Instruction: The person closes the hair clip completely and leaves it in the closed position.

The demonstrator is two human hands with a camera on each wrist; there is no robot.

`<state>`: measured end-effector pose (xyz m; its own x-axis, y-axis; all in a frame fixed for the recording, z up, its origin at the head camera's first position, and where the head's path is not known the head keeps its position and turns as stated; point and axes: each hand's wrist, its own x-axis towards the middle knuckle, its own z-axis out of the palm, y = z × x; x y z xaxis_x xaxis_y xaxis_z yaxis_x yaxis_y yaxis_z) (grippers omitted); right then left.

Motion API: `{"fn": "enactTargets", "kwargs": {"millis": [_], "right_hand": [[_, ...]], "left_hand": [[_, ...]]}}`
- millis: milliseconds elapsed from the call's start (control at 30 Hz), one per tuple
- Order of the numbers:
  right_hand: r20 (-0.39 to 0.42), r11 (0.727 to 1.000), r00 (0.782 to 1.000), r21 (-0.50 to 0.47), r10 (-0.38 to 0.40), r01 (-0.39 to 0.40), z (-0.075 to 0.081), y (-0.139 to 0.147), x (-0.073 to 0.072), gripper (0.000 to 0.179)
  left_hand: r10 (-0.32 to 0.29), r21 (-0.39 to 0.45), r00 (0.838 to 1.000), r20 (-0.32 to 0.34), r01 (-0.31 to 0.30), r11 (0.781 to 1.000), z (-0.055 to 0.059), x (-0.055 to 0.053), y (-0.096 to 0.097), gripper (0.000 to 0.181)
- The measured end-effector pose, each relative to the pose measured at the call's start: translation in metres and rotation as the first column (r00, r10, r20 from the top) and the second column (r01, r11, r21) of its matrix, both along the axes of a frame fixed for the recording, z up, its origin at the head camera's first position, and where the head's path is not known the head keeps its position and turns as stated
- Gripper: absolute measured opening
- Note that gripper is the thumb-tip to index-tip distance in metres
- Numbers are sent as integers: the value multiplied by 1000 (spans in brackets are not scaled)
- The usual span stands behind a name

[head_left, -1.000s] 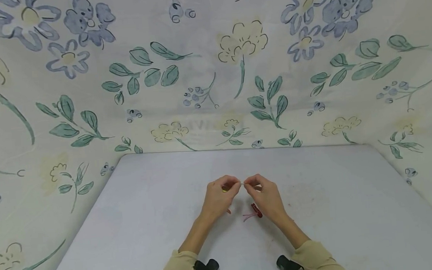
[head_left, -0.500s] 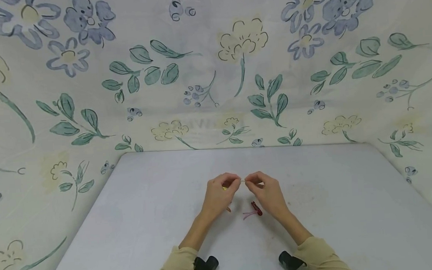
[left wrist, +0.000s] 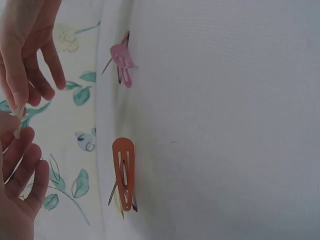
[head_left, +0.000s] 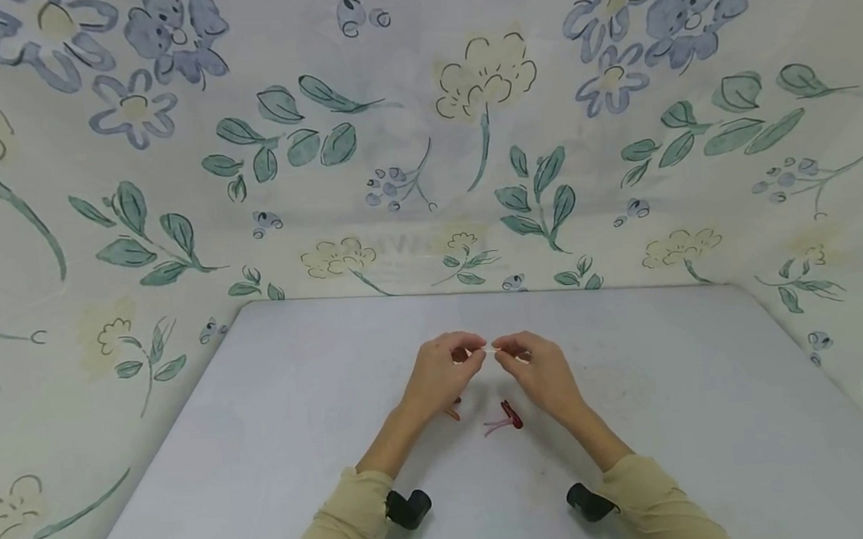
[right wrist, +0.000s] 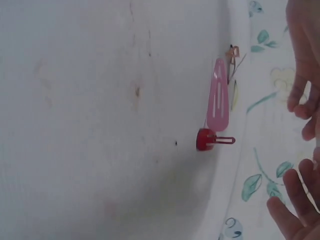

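A small pale slender strip spans the narrow gap between my two hands above the white table. My left hand pinches one end with thumb and fingertips; my right hand pinches the other. In the left wrist view the strip shows between the fingertips, its kind unclear. Below the hands lie several snap hair clips. An orange clip rests near my left wrist, with thin dark and yellow pieces behind it. A pink clip and a red clip lie nearer the right hand.
The white tabletop has small brown stains on its right side. A floral cloth hangs behind its far edge. Black wrist devices sit at both cuffs.
Both hands have moved slightly forward, away from the body, still pinching the strip. The right forearm has swung a little outward. More of the orange clip shows beside the left wrist.
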<state>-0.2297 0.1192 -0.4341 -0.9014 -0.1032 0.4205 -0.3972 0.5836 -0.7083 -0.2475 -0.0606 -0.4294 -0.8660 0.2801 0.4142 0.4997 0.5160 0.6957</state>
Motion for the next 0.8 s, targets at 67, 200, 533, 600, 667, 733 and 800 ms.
{"fn": "enactTargets", "kwargs": {"millis": [67, 200, 533, 600, 667, 733, 800], "right_hand": [[-6, 998, 1000, 59, -1, 2, 1, 2, -2, 16], [7, 988, 1000, 155, -10, 9, 3, 5, -8, 17], [45, 958, 999, 287, -21, 8, -1, 9, -22, 16], [55, 951, 998, 310, -28, 10, -3, 10, -25, 15], [75, 943, 996, 333, -37, 10, -4, 10, -27, 15], [98, 935, 994, 355, -47, 10, -5, 10, -29, 16], [129, 927, 990, 375, -61, 8, -7, 11, -31, 16]], "left_hand": [[-4, -55, 1000, -14, 4, 998, 1, -3, 0, 16], [-25, -138, 999, -24, 21, 990, 2, -9, 1, 17], [-51, -294, 998, 38, 60, 954, 0, -22, 6, 20], [-47, -326, 998, 40, 58, 944, -1, -25, 8, 19], [-45, -361, 998, 37, 55, 931, -2, -29, 10, 18], [-52, -390, 998, 28, 59, 919, -3, -32, 12, 18], [-58, -418, 998, 16, 60, 906, -5, -35, 14, 17]]}}
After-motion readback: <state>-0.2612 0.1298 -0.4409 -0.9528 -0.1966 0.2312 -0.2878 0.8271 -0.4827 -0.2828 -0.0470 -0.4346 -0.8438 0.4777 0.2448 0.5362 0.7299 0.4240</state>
